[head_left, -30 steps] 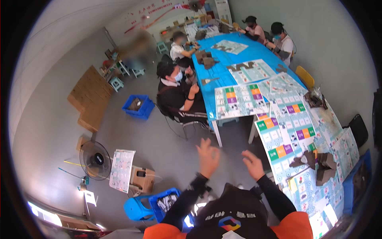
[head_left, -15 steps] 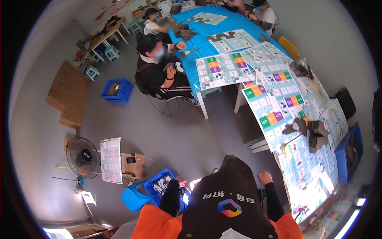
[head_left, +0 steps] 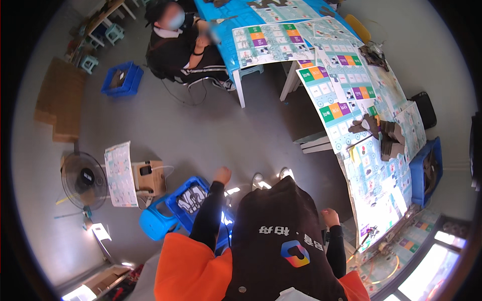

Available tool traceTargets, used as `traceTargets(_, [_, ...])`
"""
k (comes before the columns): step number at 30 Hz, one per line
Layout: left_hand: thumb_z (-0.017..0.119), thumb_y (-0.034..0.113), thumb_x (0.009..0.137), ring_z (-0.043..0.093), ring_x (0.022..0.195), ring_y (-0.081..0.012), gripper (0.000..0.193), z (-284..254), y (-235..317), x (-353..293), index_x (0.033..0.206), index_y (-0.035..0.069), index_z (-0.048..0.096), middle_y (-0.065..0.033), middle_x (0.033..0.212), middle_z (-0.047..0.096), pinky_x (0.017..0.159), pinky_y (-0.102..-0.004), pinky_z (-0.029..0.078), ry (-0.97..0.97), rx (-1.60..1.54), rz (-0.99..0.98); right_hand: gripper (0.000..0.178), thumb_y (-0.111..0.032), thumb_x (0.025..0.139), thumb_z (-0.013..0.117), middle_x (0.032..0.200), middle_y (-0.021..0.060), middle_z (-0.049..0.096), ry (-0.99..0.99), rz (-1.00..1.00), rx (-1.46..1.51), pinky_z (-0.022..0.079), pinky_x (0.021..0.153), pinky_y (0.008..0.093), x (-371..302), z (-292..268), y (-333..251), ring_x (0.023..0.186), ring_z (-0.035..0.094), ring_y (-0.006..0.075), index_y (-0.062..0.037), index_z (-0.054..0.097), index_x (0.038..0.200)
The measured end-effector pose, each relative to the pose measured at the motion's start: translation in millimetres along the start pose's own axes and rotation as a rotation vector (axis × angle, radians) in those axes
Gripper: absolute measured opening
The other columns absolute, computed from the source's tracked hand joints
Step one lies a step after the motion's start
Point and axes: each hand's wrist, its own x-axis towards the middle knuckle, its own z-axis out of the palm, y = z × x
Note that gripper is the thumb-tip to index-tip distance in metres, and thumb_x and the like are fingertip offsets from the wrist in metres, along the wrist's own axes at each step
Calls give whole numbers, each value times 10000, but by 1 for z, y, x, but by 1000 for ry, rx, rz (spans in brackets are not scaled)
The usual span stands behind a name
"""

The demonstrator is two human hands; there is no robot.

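My left hand point(head_left: 222, 175) is stretched forward past a blue crate point(head_left: 182, 216), curled into a loose fist with nothing visible in it. The crate holds several dark and white pieces point(head_left: 192, 199) too small to name. My right hand point(head_left: 330, 217) hangs beside my dark apron point(head_left: 271, 210), fingers curled in, near the edge of the paper-covered table point(head_left: 362, 200). Neither hand touches the table or the crate. Dark brown gloves point(head_left: 391, 140) lie in a stack on that table, with a looser glove point(head_left: 365, 125) beside them.
A blue stool point(head_left: 156, 220) stands against the crate, near a fan point(head_left: 84, 179) and a small wooden stand point(head_left: 150, 176). Ahead, a seated person point(head_left: 183, 47) works beside a blue-covered table point(head_left: 227, 47). Another blue bin point(head_left: 426, 170) sits right of the papered table.
The view has tipped lower and turned, so my shoes now show. My left hand has swung forward, away from the crate's side. My right hand stays low by the apron.
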Motion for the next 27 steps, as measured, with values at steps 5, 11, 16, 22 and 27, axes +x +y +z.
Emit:
traceTargets(5, [575, 318, 807, 571, 829, -335, 278, -130, 89, 15, 772, 45, 611, -141, 832, 618, 752, -427, 450, 505, -429, 3, 287, -262, 770, 574, 855, 155, 660, -94, -100, -76, 488, 752, 360, 36, -21, 4, 847, 639, 297, -12, 648, 890])
traceTargets(11, [618, 247, 762, 459, 1147, -345, 184, -180, 160, -2, 694, 77, 598, -156, 1174, 541, 974, -476, 342, 604, -188, 46, 222, -179, 808, 543, 754, 99, 652, -290, -354, -171, 478, 696, 290, 125, -35, 20, 736, 637, 200, 7, 632, 892])
traceTargets(16, [674, 136, 690, 318, 1284, -346, 180, -294, 196, -80, 610, 84, 522, -125, 1339, 427, 1046, -562, 193, 1069, -130, -8, 129, -106, 809, 517, 673, 80, 611, -395, -698, -360, 454, 601, 296, 195, -59, -47, 644, 601, 176, -1, 590, 795])
traceTargets(22, [692, 114, 648, 522, 1068, -285, 129, -319, 193, -121, 652, 105, 564, -99, 1108, 588, 900, -490, 398, 1250, 106, -199, 251, -230, 818, 535, 880, 171, 646, -418, -885, -649, 478, 753, 379, 212, -73, -194, 861, 620, 320, -17, 606, 931])
traceTargets(27, [687, 73, 634, 406, 447, -147, 353, -352, 179, -158, 984, 116, 669, 15, 550, 479, 429, -287, 318, 1488, 427, -112, 249, -201, 830, 539, 890, 156, 651, -490, -917, -414, 479, 766, 331, 203, -63, -257, 862, 632, 268, -2, 598, 968])
